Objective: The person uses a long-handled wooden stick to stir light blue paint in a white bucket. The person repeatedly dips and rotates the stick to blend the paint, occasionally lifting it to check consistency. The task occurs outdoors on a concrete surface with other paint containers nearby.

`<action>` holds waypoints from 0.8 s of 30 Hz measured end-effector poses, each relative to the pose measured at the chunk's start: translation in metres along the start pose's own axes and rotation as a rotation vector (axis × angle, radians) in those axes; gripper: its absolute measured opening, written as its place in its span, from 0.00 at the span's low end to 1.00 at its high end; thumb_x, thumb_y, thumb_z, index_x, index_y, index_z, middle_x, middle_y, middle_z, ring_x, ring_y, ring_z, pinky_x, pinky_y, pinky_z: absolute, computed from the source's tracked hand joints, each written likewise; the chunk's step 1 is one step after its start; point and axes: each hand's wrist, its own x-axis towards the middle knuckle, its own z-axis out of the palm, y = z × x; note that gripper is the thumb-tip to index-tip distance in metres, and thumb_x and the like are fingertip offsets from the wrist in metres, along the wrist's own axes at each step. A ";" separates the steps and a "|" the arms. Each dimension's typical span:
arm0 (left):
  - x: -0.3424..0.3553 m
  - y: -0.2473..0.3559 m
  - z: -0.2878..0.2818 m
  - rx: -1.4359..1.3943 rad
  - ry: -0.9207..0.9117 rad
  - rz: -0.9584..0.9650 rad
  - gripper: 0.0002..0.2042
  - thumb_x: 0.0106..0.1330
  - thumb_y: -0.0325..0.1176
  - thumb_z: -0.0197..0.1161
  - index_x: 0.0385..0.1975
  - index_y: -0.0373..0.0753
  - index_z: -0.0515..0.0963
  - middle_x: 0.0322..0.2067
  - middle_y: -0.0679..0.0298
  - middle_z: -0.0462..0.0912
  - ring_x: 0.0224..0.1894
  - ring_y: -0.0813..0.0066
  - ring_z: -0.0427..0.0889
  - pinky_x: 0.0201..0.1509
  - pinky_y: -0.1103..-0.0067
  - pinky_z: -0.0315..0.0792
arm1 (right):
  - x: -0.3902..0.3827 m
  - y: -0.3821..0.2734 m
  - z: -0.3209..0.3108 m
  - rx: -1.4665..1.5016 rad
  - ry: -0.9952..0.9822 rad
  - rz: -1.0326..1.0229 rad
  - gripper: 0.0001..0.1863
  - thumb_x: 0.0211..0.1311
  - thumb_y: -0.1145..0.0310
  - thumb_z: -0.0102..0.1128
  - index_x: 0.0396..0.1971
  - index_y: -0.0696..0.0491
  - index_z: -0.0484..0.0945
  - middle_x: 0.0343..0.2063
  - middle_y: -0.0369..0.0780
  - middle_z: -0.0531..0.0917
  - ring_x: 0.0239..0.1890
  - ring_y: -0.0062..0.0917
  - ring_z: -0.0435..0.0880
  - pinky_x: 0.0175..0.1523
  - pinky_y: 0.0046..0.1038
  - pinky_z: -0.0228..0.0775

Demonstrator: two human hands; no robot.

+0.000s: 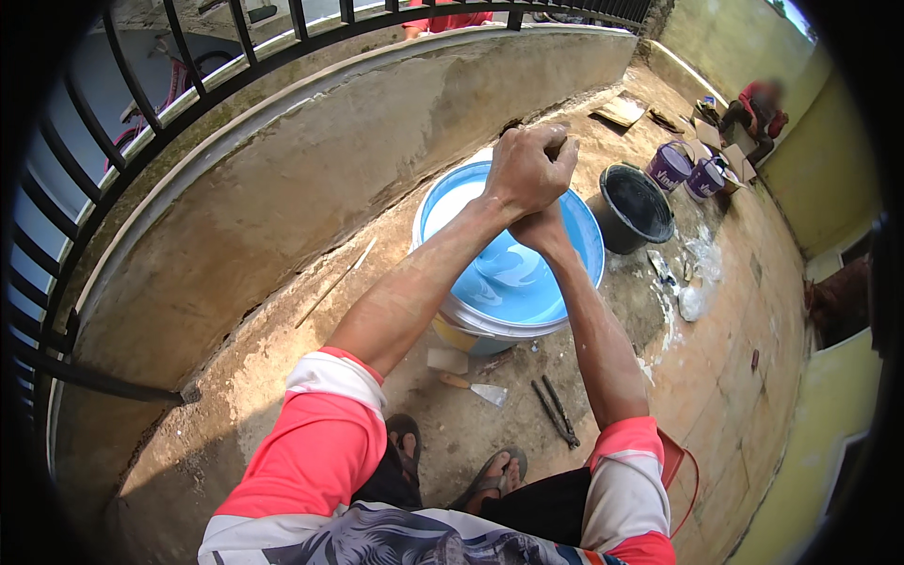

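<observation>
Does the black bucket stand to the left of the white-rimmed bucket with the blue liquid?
No, the black bucket stands to the right of the white-rimmed bucket.

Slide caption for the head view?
Left hand and right hand together over a bucket of swirled blue and white liquid.

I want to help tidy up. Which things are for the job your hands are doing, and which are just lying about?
Seem part of the job:
White bucket
Blue-and-white paint, apparently
Left hand and right hand, above the bucket

Seem just lying about:
Scraper
Pincers
Thin stick
Crumpled plastic
</observation>
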 end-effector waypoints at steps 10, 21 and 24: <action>-0.004 -0.012 -0.002 -0.118 -0.025 -0.077 0.18 0.67 0.31 0.62 0.15 0.33 0.69 0.11 0.71 0.65 0.20 0.85 0.58 0.21 0.75 0.53 | -0.002 -0.007 -0.009 -0.099 -0.103 0.090 0.13 0.52 0.63 0.65 0.31 0.57 0.84 0.30 0.52 0.87 0.38 0.49 0.86 0.44 0.43 0.76; 0.002 -0.006 -0.004 -0.125 -0.022 -0.179 0.18 0.66 0.33 0.62 0.14 0.33 0.71 0.12 0.70 0.69 0.20 0.85 0.61 0.23 0.74 0.57 | -0.001 -0.037 -0.023 -0.116 -0.219 0.161 0.17 0.56 0.60 0.62 0.36 0.59 0.83 0.32 0.53 0.87 0.41 0.49 0.86 0.46 0.46 0.75; 0.008 0.015 -0.007 -0.065 -0.008 -0.049 0.18 0.66 0.33 0.62 0.14 0.32 0.72 0.12 0.70 0.69 0.20 0.84 0.62 0.23 0.75 0.58 | 0.001 -0.028 -0.014 0.039 0.006 -0.073 0.16 0.55 0.60 0.64 0.36 0.59 0.83 0.31 0.52 0.87 0.41 0.48 0.86 0.46 0.45 0.75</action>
